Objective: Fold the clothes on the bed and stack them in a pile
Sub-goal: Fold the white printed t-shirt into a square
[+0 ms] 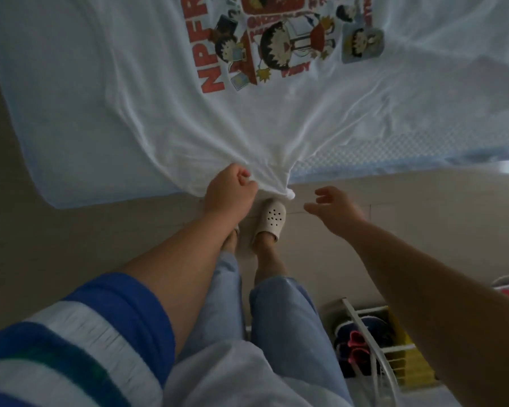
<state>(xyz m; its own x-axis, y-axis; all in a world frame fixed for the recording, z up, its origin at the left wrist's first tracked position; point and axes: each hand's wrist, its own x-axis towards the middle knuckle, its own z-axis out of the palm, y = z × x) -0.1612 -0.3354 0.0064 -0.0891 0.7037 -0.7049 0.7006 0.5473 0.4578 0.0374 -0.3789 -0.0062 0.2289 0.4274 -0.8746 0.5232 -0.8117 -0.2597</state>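
The bed [423, 148] fills the top of the head view, covered in a pale blue textured sheet, its near edge running across the middle of the picture. Spread over most of it lies a white T-shirt [130, 98] with a cartoon print and red lettering, printed side up and lying open, not yet folded. Its cloth is creased and drawn into a fan of wrinkles that converge at the bed's near edge, where a bunched part hangs just over the side.

Below the bed is a beige tiled floor [423, 215], and at lower right a white wire rack [365, 342] holding shoes.

The left hand [229, 195] is closed in a fist on the bunched edge of the shirt. The right hand [332, 204] is open and empty, fingers spread, just beside that same bunch but not touching it. A white perforated clog [272, 218] shows between the two hands.

As a judgement, the task is at an early stage for this garment: the shirt seems to be getting pulled straight, with every fold left to make. No folded pile is in view.
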